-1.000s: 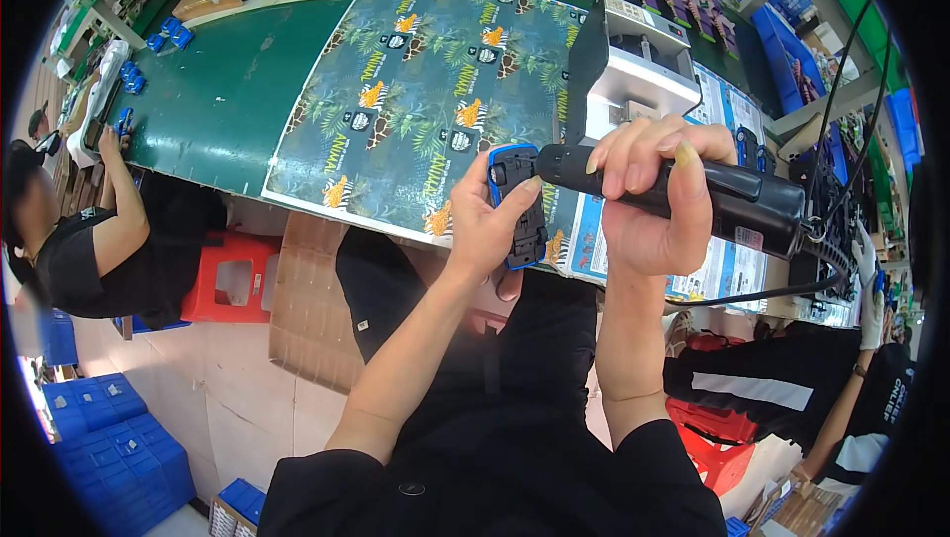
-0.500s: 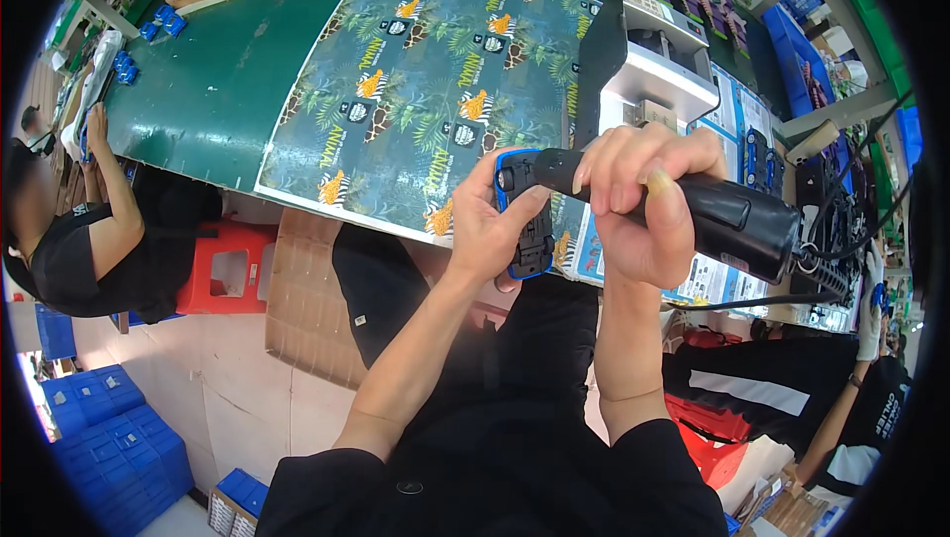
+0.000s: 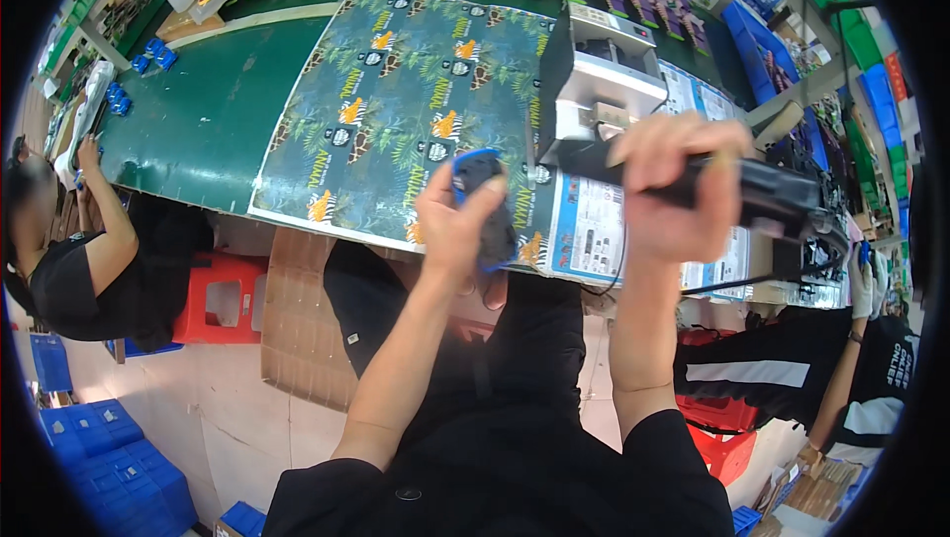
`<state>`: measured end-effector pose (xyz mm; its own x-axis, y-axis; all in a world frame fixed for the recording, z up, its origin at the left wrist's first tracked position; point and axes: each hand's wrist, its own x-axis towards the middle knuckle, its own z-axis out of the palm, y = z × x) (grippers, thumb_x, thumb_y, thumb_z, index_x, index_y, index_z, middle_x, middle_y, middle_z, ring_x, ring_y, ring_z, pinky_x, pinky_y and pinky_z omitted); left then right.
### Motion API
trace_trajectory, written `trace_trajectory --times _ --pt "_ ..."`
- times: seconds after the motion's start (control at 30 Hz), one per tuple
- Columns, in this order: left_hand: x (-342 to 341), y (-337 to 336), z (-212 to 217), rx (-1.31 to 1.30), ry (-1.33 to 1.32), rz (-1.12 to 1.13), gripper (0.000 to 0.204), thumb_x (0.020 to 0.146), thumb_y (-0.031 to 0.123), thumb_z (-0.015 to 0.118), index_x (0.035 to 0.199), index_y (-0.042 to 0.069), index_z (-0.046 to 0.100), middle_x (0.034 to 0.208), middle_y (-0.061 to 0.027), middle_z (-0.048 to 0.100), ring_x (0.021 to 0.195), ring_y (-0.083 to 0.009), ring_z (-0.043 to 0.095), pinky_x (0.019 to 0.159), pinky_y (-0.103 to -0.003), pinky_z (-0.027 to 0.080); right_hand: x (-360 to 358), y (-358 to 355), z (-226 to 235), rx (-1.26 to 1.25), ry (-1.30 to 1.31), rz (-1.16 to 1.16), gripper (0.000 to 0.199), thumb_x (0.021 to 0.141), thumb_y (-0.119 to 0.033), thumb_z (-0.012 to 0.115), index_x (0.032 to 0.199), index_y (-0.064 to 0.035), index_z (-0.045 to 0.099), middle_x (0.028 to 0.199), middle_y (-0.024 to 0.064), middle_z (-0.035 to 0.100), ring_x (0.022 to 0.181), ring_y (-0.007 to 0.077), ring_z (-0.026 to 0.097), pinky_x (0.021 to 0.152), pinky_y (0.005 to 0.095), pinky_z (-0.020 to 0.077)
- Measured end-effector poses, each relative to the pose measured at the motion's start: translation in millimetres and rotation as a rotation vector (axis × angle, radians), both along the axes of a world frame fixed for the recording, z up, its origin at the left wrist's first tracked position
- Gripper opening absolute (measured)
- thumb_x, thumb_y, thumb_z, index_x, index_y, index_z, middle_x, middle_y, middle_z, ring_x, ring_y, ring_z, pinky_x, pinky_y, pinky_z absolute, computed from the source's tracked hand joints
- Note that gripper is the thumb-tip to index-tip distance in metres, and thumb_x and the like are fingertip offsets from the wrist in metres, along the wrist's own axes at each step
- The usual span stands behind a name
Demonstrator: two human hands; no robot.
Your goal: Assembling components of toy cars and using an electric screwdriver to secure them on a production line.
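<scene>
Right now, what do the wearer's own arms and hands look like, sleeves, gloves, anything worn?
Both arms come up from short black sleeves, the left sleeve and the right sleeve, part of a black top. The forearms are bare. The left hand and right hand wear no gloves. No watch, ring or band shows.

Hands have separated: earlier the left hand [image 3: 457, 225] and right hand [image 3: 678, 191] were together on the black power tool [image 3: 762, 195] with the blue-and-black part at its tip. Now the left holds the blue-and-black part [image 3: 487, 202] alone, well apart from the tool, which is gripped only by the right and has shifted rightward.
</scene>
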<state>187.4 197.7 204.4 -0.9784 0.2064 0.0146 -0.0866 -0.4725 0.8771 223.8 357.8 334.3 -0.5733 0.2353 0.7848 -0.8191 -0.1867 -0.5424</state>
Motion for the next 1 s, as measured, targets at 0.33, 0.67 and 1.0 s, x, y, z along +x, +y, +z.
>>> trace_trajectory --times 0.33,0.67,1.0 --pt "-26.3 -21.8 -5.1 0.347 -0.245 -0.281 0.041 0.083 -0.001 0.064 0.122 -0.001 0.054 0.117 -0.0195 0.063 0.095 -0.0280 0.068 0.073 -0.040 0.062 -16.5 52.3 11.0 0.076 -0.194 -0.449 0.011 0.088 -0.005 0.065 0.082 -0.0005 0.057 0.060 0.0072 0.053 0.048 0.0171 0.052 0.055 0.0343 0.0502" --pt "-27.4 -14.8 -6.9 0.294 -0.250 -0.243 0.052 0.082 -0.001 0.063 0.132 -0.002 0.048 0.116 -0.0180 0.064 0.091 -0.0242 0.068 0.074 -0.037 0.062 -31.5 50.2 16.2 0.111 -0.481 -0.395 0.022 0.083 -0.012 0.072 0.069 -0.0029 0.057 0.053 0.0043 0.053 0.041 0.0140 0.049 0.048 0.0308 0.0470" --pt "-22.8 2.4 4.2 0.175 -0.184 -0.167 0.036 0.080 -0.003 0.068 0.114 0.000 0.057 0.107 -0.0128 0.066 0.085 -0.0208 0.068 0.070 -0.036 0.060 30.7 -11.5 -17.7 -0.162 -0.304 0.185 0.016 0.092 -0.019 0.052 0.092 -0.0030 0.050 0.063 0.0058 0.049 0.050 0.0161 0.048 0.056 0.0345 0.0488"
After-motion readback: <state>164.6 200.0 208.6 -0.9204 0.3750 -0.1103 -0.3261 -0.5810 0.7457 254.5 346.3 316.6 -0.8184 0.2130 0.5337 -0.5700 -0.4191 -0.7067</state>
